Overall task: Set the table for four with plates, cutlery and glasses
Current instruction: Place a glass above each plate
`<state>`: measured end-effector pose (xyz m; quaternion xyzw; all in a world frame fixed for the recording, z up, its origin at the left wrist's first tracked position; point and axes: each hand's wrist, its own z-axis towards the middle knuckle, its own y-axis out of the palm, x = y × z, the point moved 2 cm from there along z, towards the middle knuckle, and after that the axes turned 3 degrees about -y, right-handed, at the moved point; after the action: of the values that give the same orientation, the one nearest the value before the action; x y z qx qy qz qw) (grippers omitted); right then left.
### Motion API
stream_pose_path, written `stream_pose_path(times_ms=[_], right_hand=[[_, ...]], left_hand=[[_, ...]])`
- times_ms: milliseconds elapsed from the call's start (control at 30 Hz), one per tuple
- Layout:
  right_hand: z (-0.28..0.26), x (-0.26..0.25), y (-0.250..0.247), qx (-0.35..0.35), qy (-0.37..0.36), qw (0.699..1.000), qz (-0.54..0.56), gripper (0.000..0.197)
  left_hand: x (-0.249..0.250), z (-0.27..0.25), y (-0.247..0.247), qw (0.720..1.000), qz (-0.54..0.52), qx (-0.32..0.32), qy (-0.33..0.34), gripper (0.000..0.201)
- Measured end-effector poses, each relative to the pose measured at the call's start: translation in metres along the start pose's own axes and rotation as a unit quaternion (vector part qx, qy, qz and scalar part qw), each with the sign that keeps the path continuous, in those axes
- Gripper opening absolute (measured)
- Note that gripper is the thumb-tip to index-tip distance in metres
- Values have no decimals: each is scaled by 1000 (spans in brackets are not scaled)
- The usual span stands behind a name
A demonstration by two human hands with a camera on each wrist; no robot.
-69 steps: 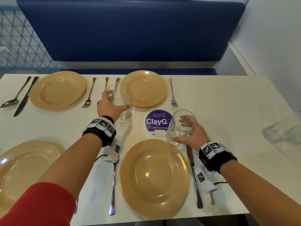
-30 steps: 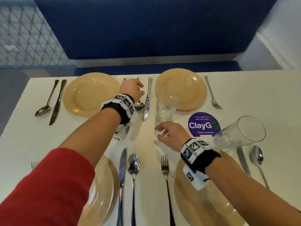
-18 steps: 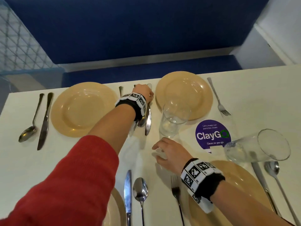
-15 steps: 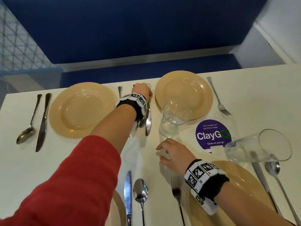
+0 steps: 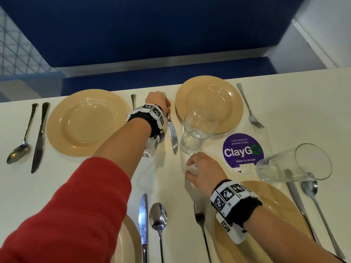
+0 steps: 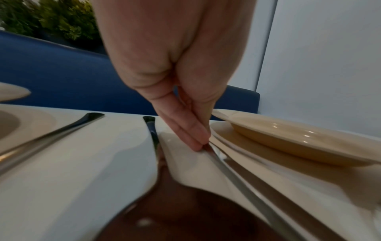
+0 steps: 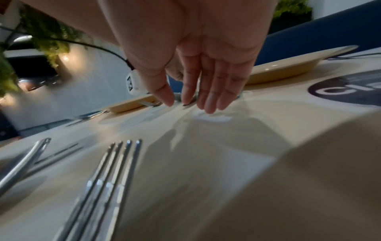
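Note:
My left hand (image 5: 165, 108) reaches across the white table (image 5: 95, 177) and pinches the handle of a knife (image 5: 172, 135) lying between the two far tan plates (image 5: 85, 122) (image 5: 209, 103). In the left wrist view the fingertips (image 6: 198, 143) press that handle beside the plate's rim (image 6: 288, 138). A spoon (image 5: 161, 134) lies partly under that wrist. An upright clear glass (image 5: 197, 130) stands just right of the knife. My right hand (image 5: 190, 167) hovers at its base with fingers straight (image 7: 208, 104), holding nothing. A second glass (image 5: 294, 164) stands above the near right plate (image 5: 269, 215).
A purple ClayGo sticker (image 5: 243, 150) sits mid-table. Cutlery flanks every plate: spoon (image 5: 20, 149) and knife (image 5: 39, 137) far left, fork (image 5: 250, 111) far right, knife (image 5: 143, 224), spoon (image 5: 158, 219) and fork (image 5: 199, 221) near me. A blue bench (image 5: 152, 35) runs behind.
Both hands have let go of the glasses they held. My left hand went to the far knife and stays there; my right hand drew back to the glass's base.

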<state>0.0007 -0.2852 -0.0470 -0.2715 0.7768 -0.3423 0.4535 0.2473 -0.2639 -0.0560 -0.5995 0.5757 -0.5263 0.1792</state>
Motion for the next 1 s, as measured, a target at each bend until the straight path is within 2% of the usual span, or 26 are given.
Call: stream_pose_path(times_ms=[67,167,267,333,500,1000], right_hand=[[-2,11,-10,60,74,995,23,31],[3,23,-25,130,130,978,95,57],[13,18,-37,165,97,967,166,82],[19,11,-41,171,64,963,199,89],[24,2,-43,162,39,960,223,86],[27,9,-46,153,42,955,249,81]], left_hand=[[-1,1,0,1000,-2,8,1,12],[-1,1,0,1000,-1,9,5,14],[-1,1,-1,1000,-5,4,9,16],[-1,2,-2,1000,-9,3,8,16],[-1,1,-2,1000,-9,2,10,15],[-1,0,-4,999,-39,3,1,14]])
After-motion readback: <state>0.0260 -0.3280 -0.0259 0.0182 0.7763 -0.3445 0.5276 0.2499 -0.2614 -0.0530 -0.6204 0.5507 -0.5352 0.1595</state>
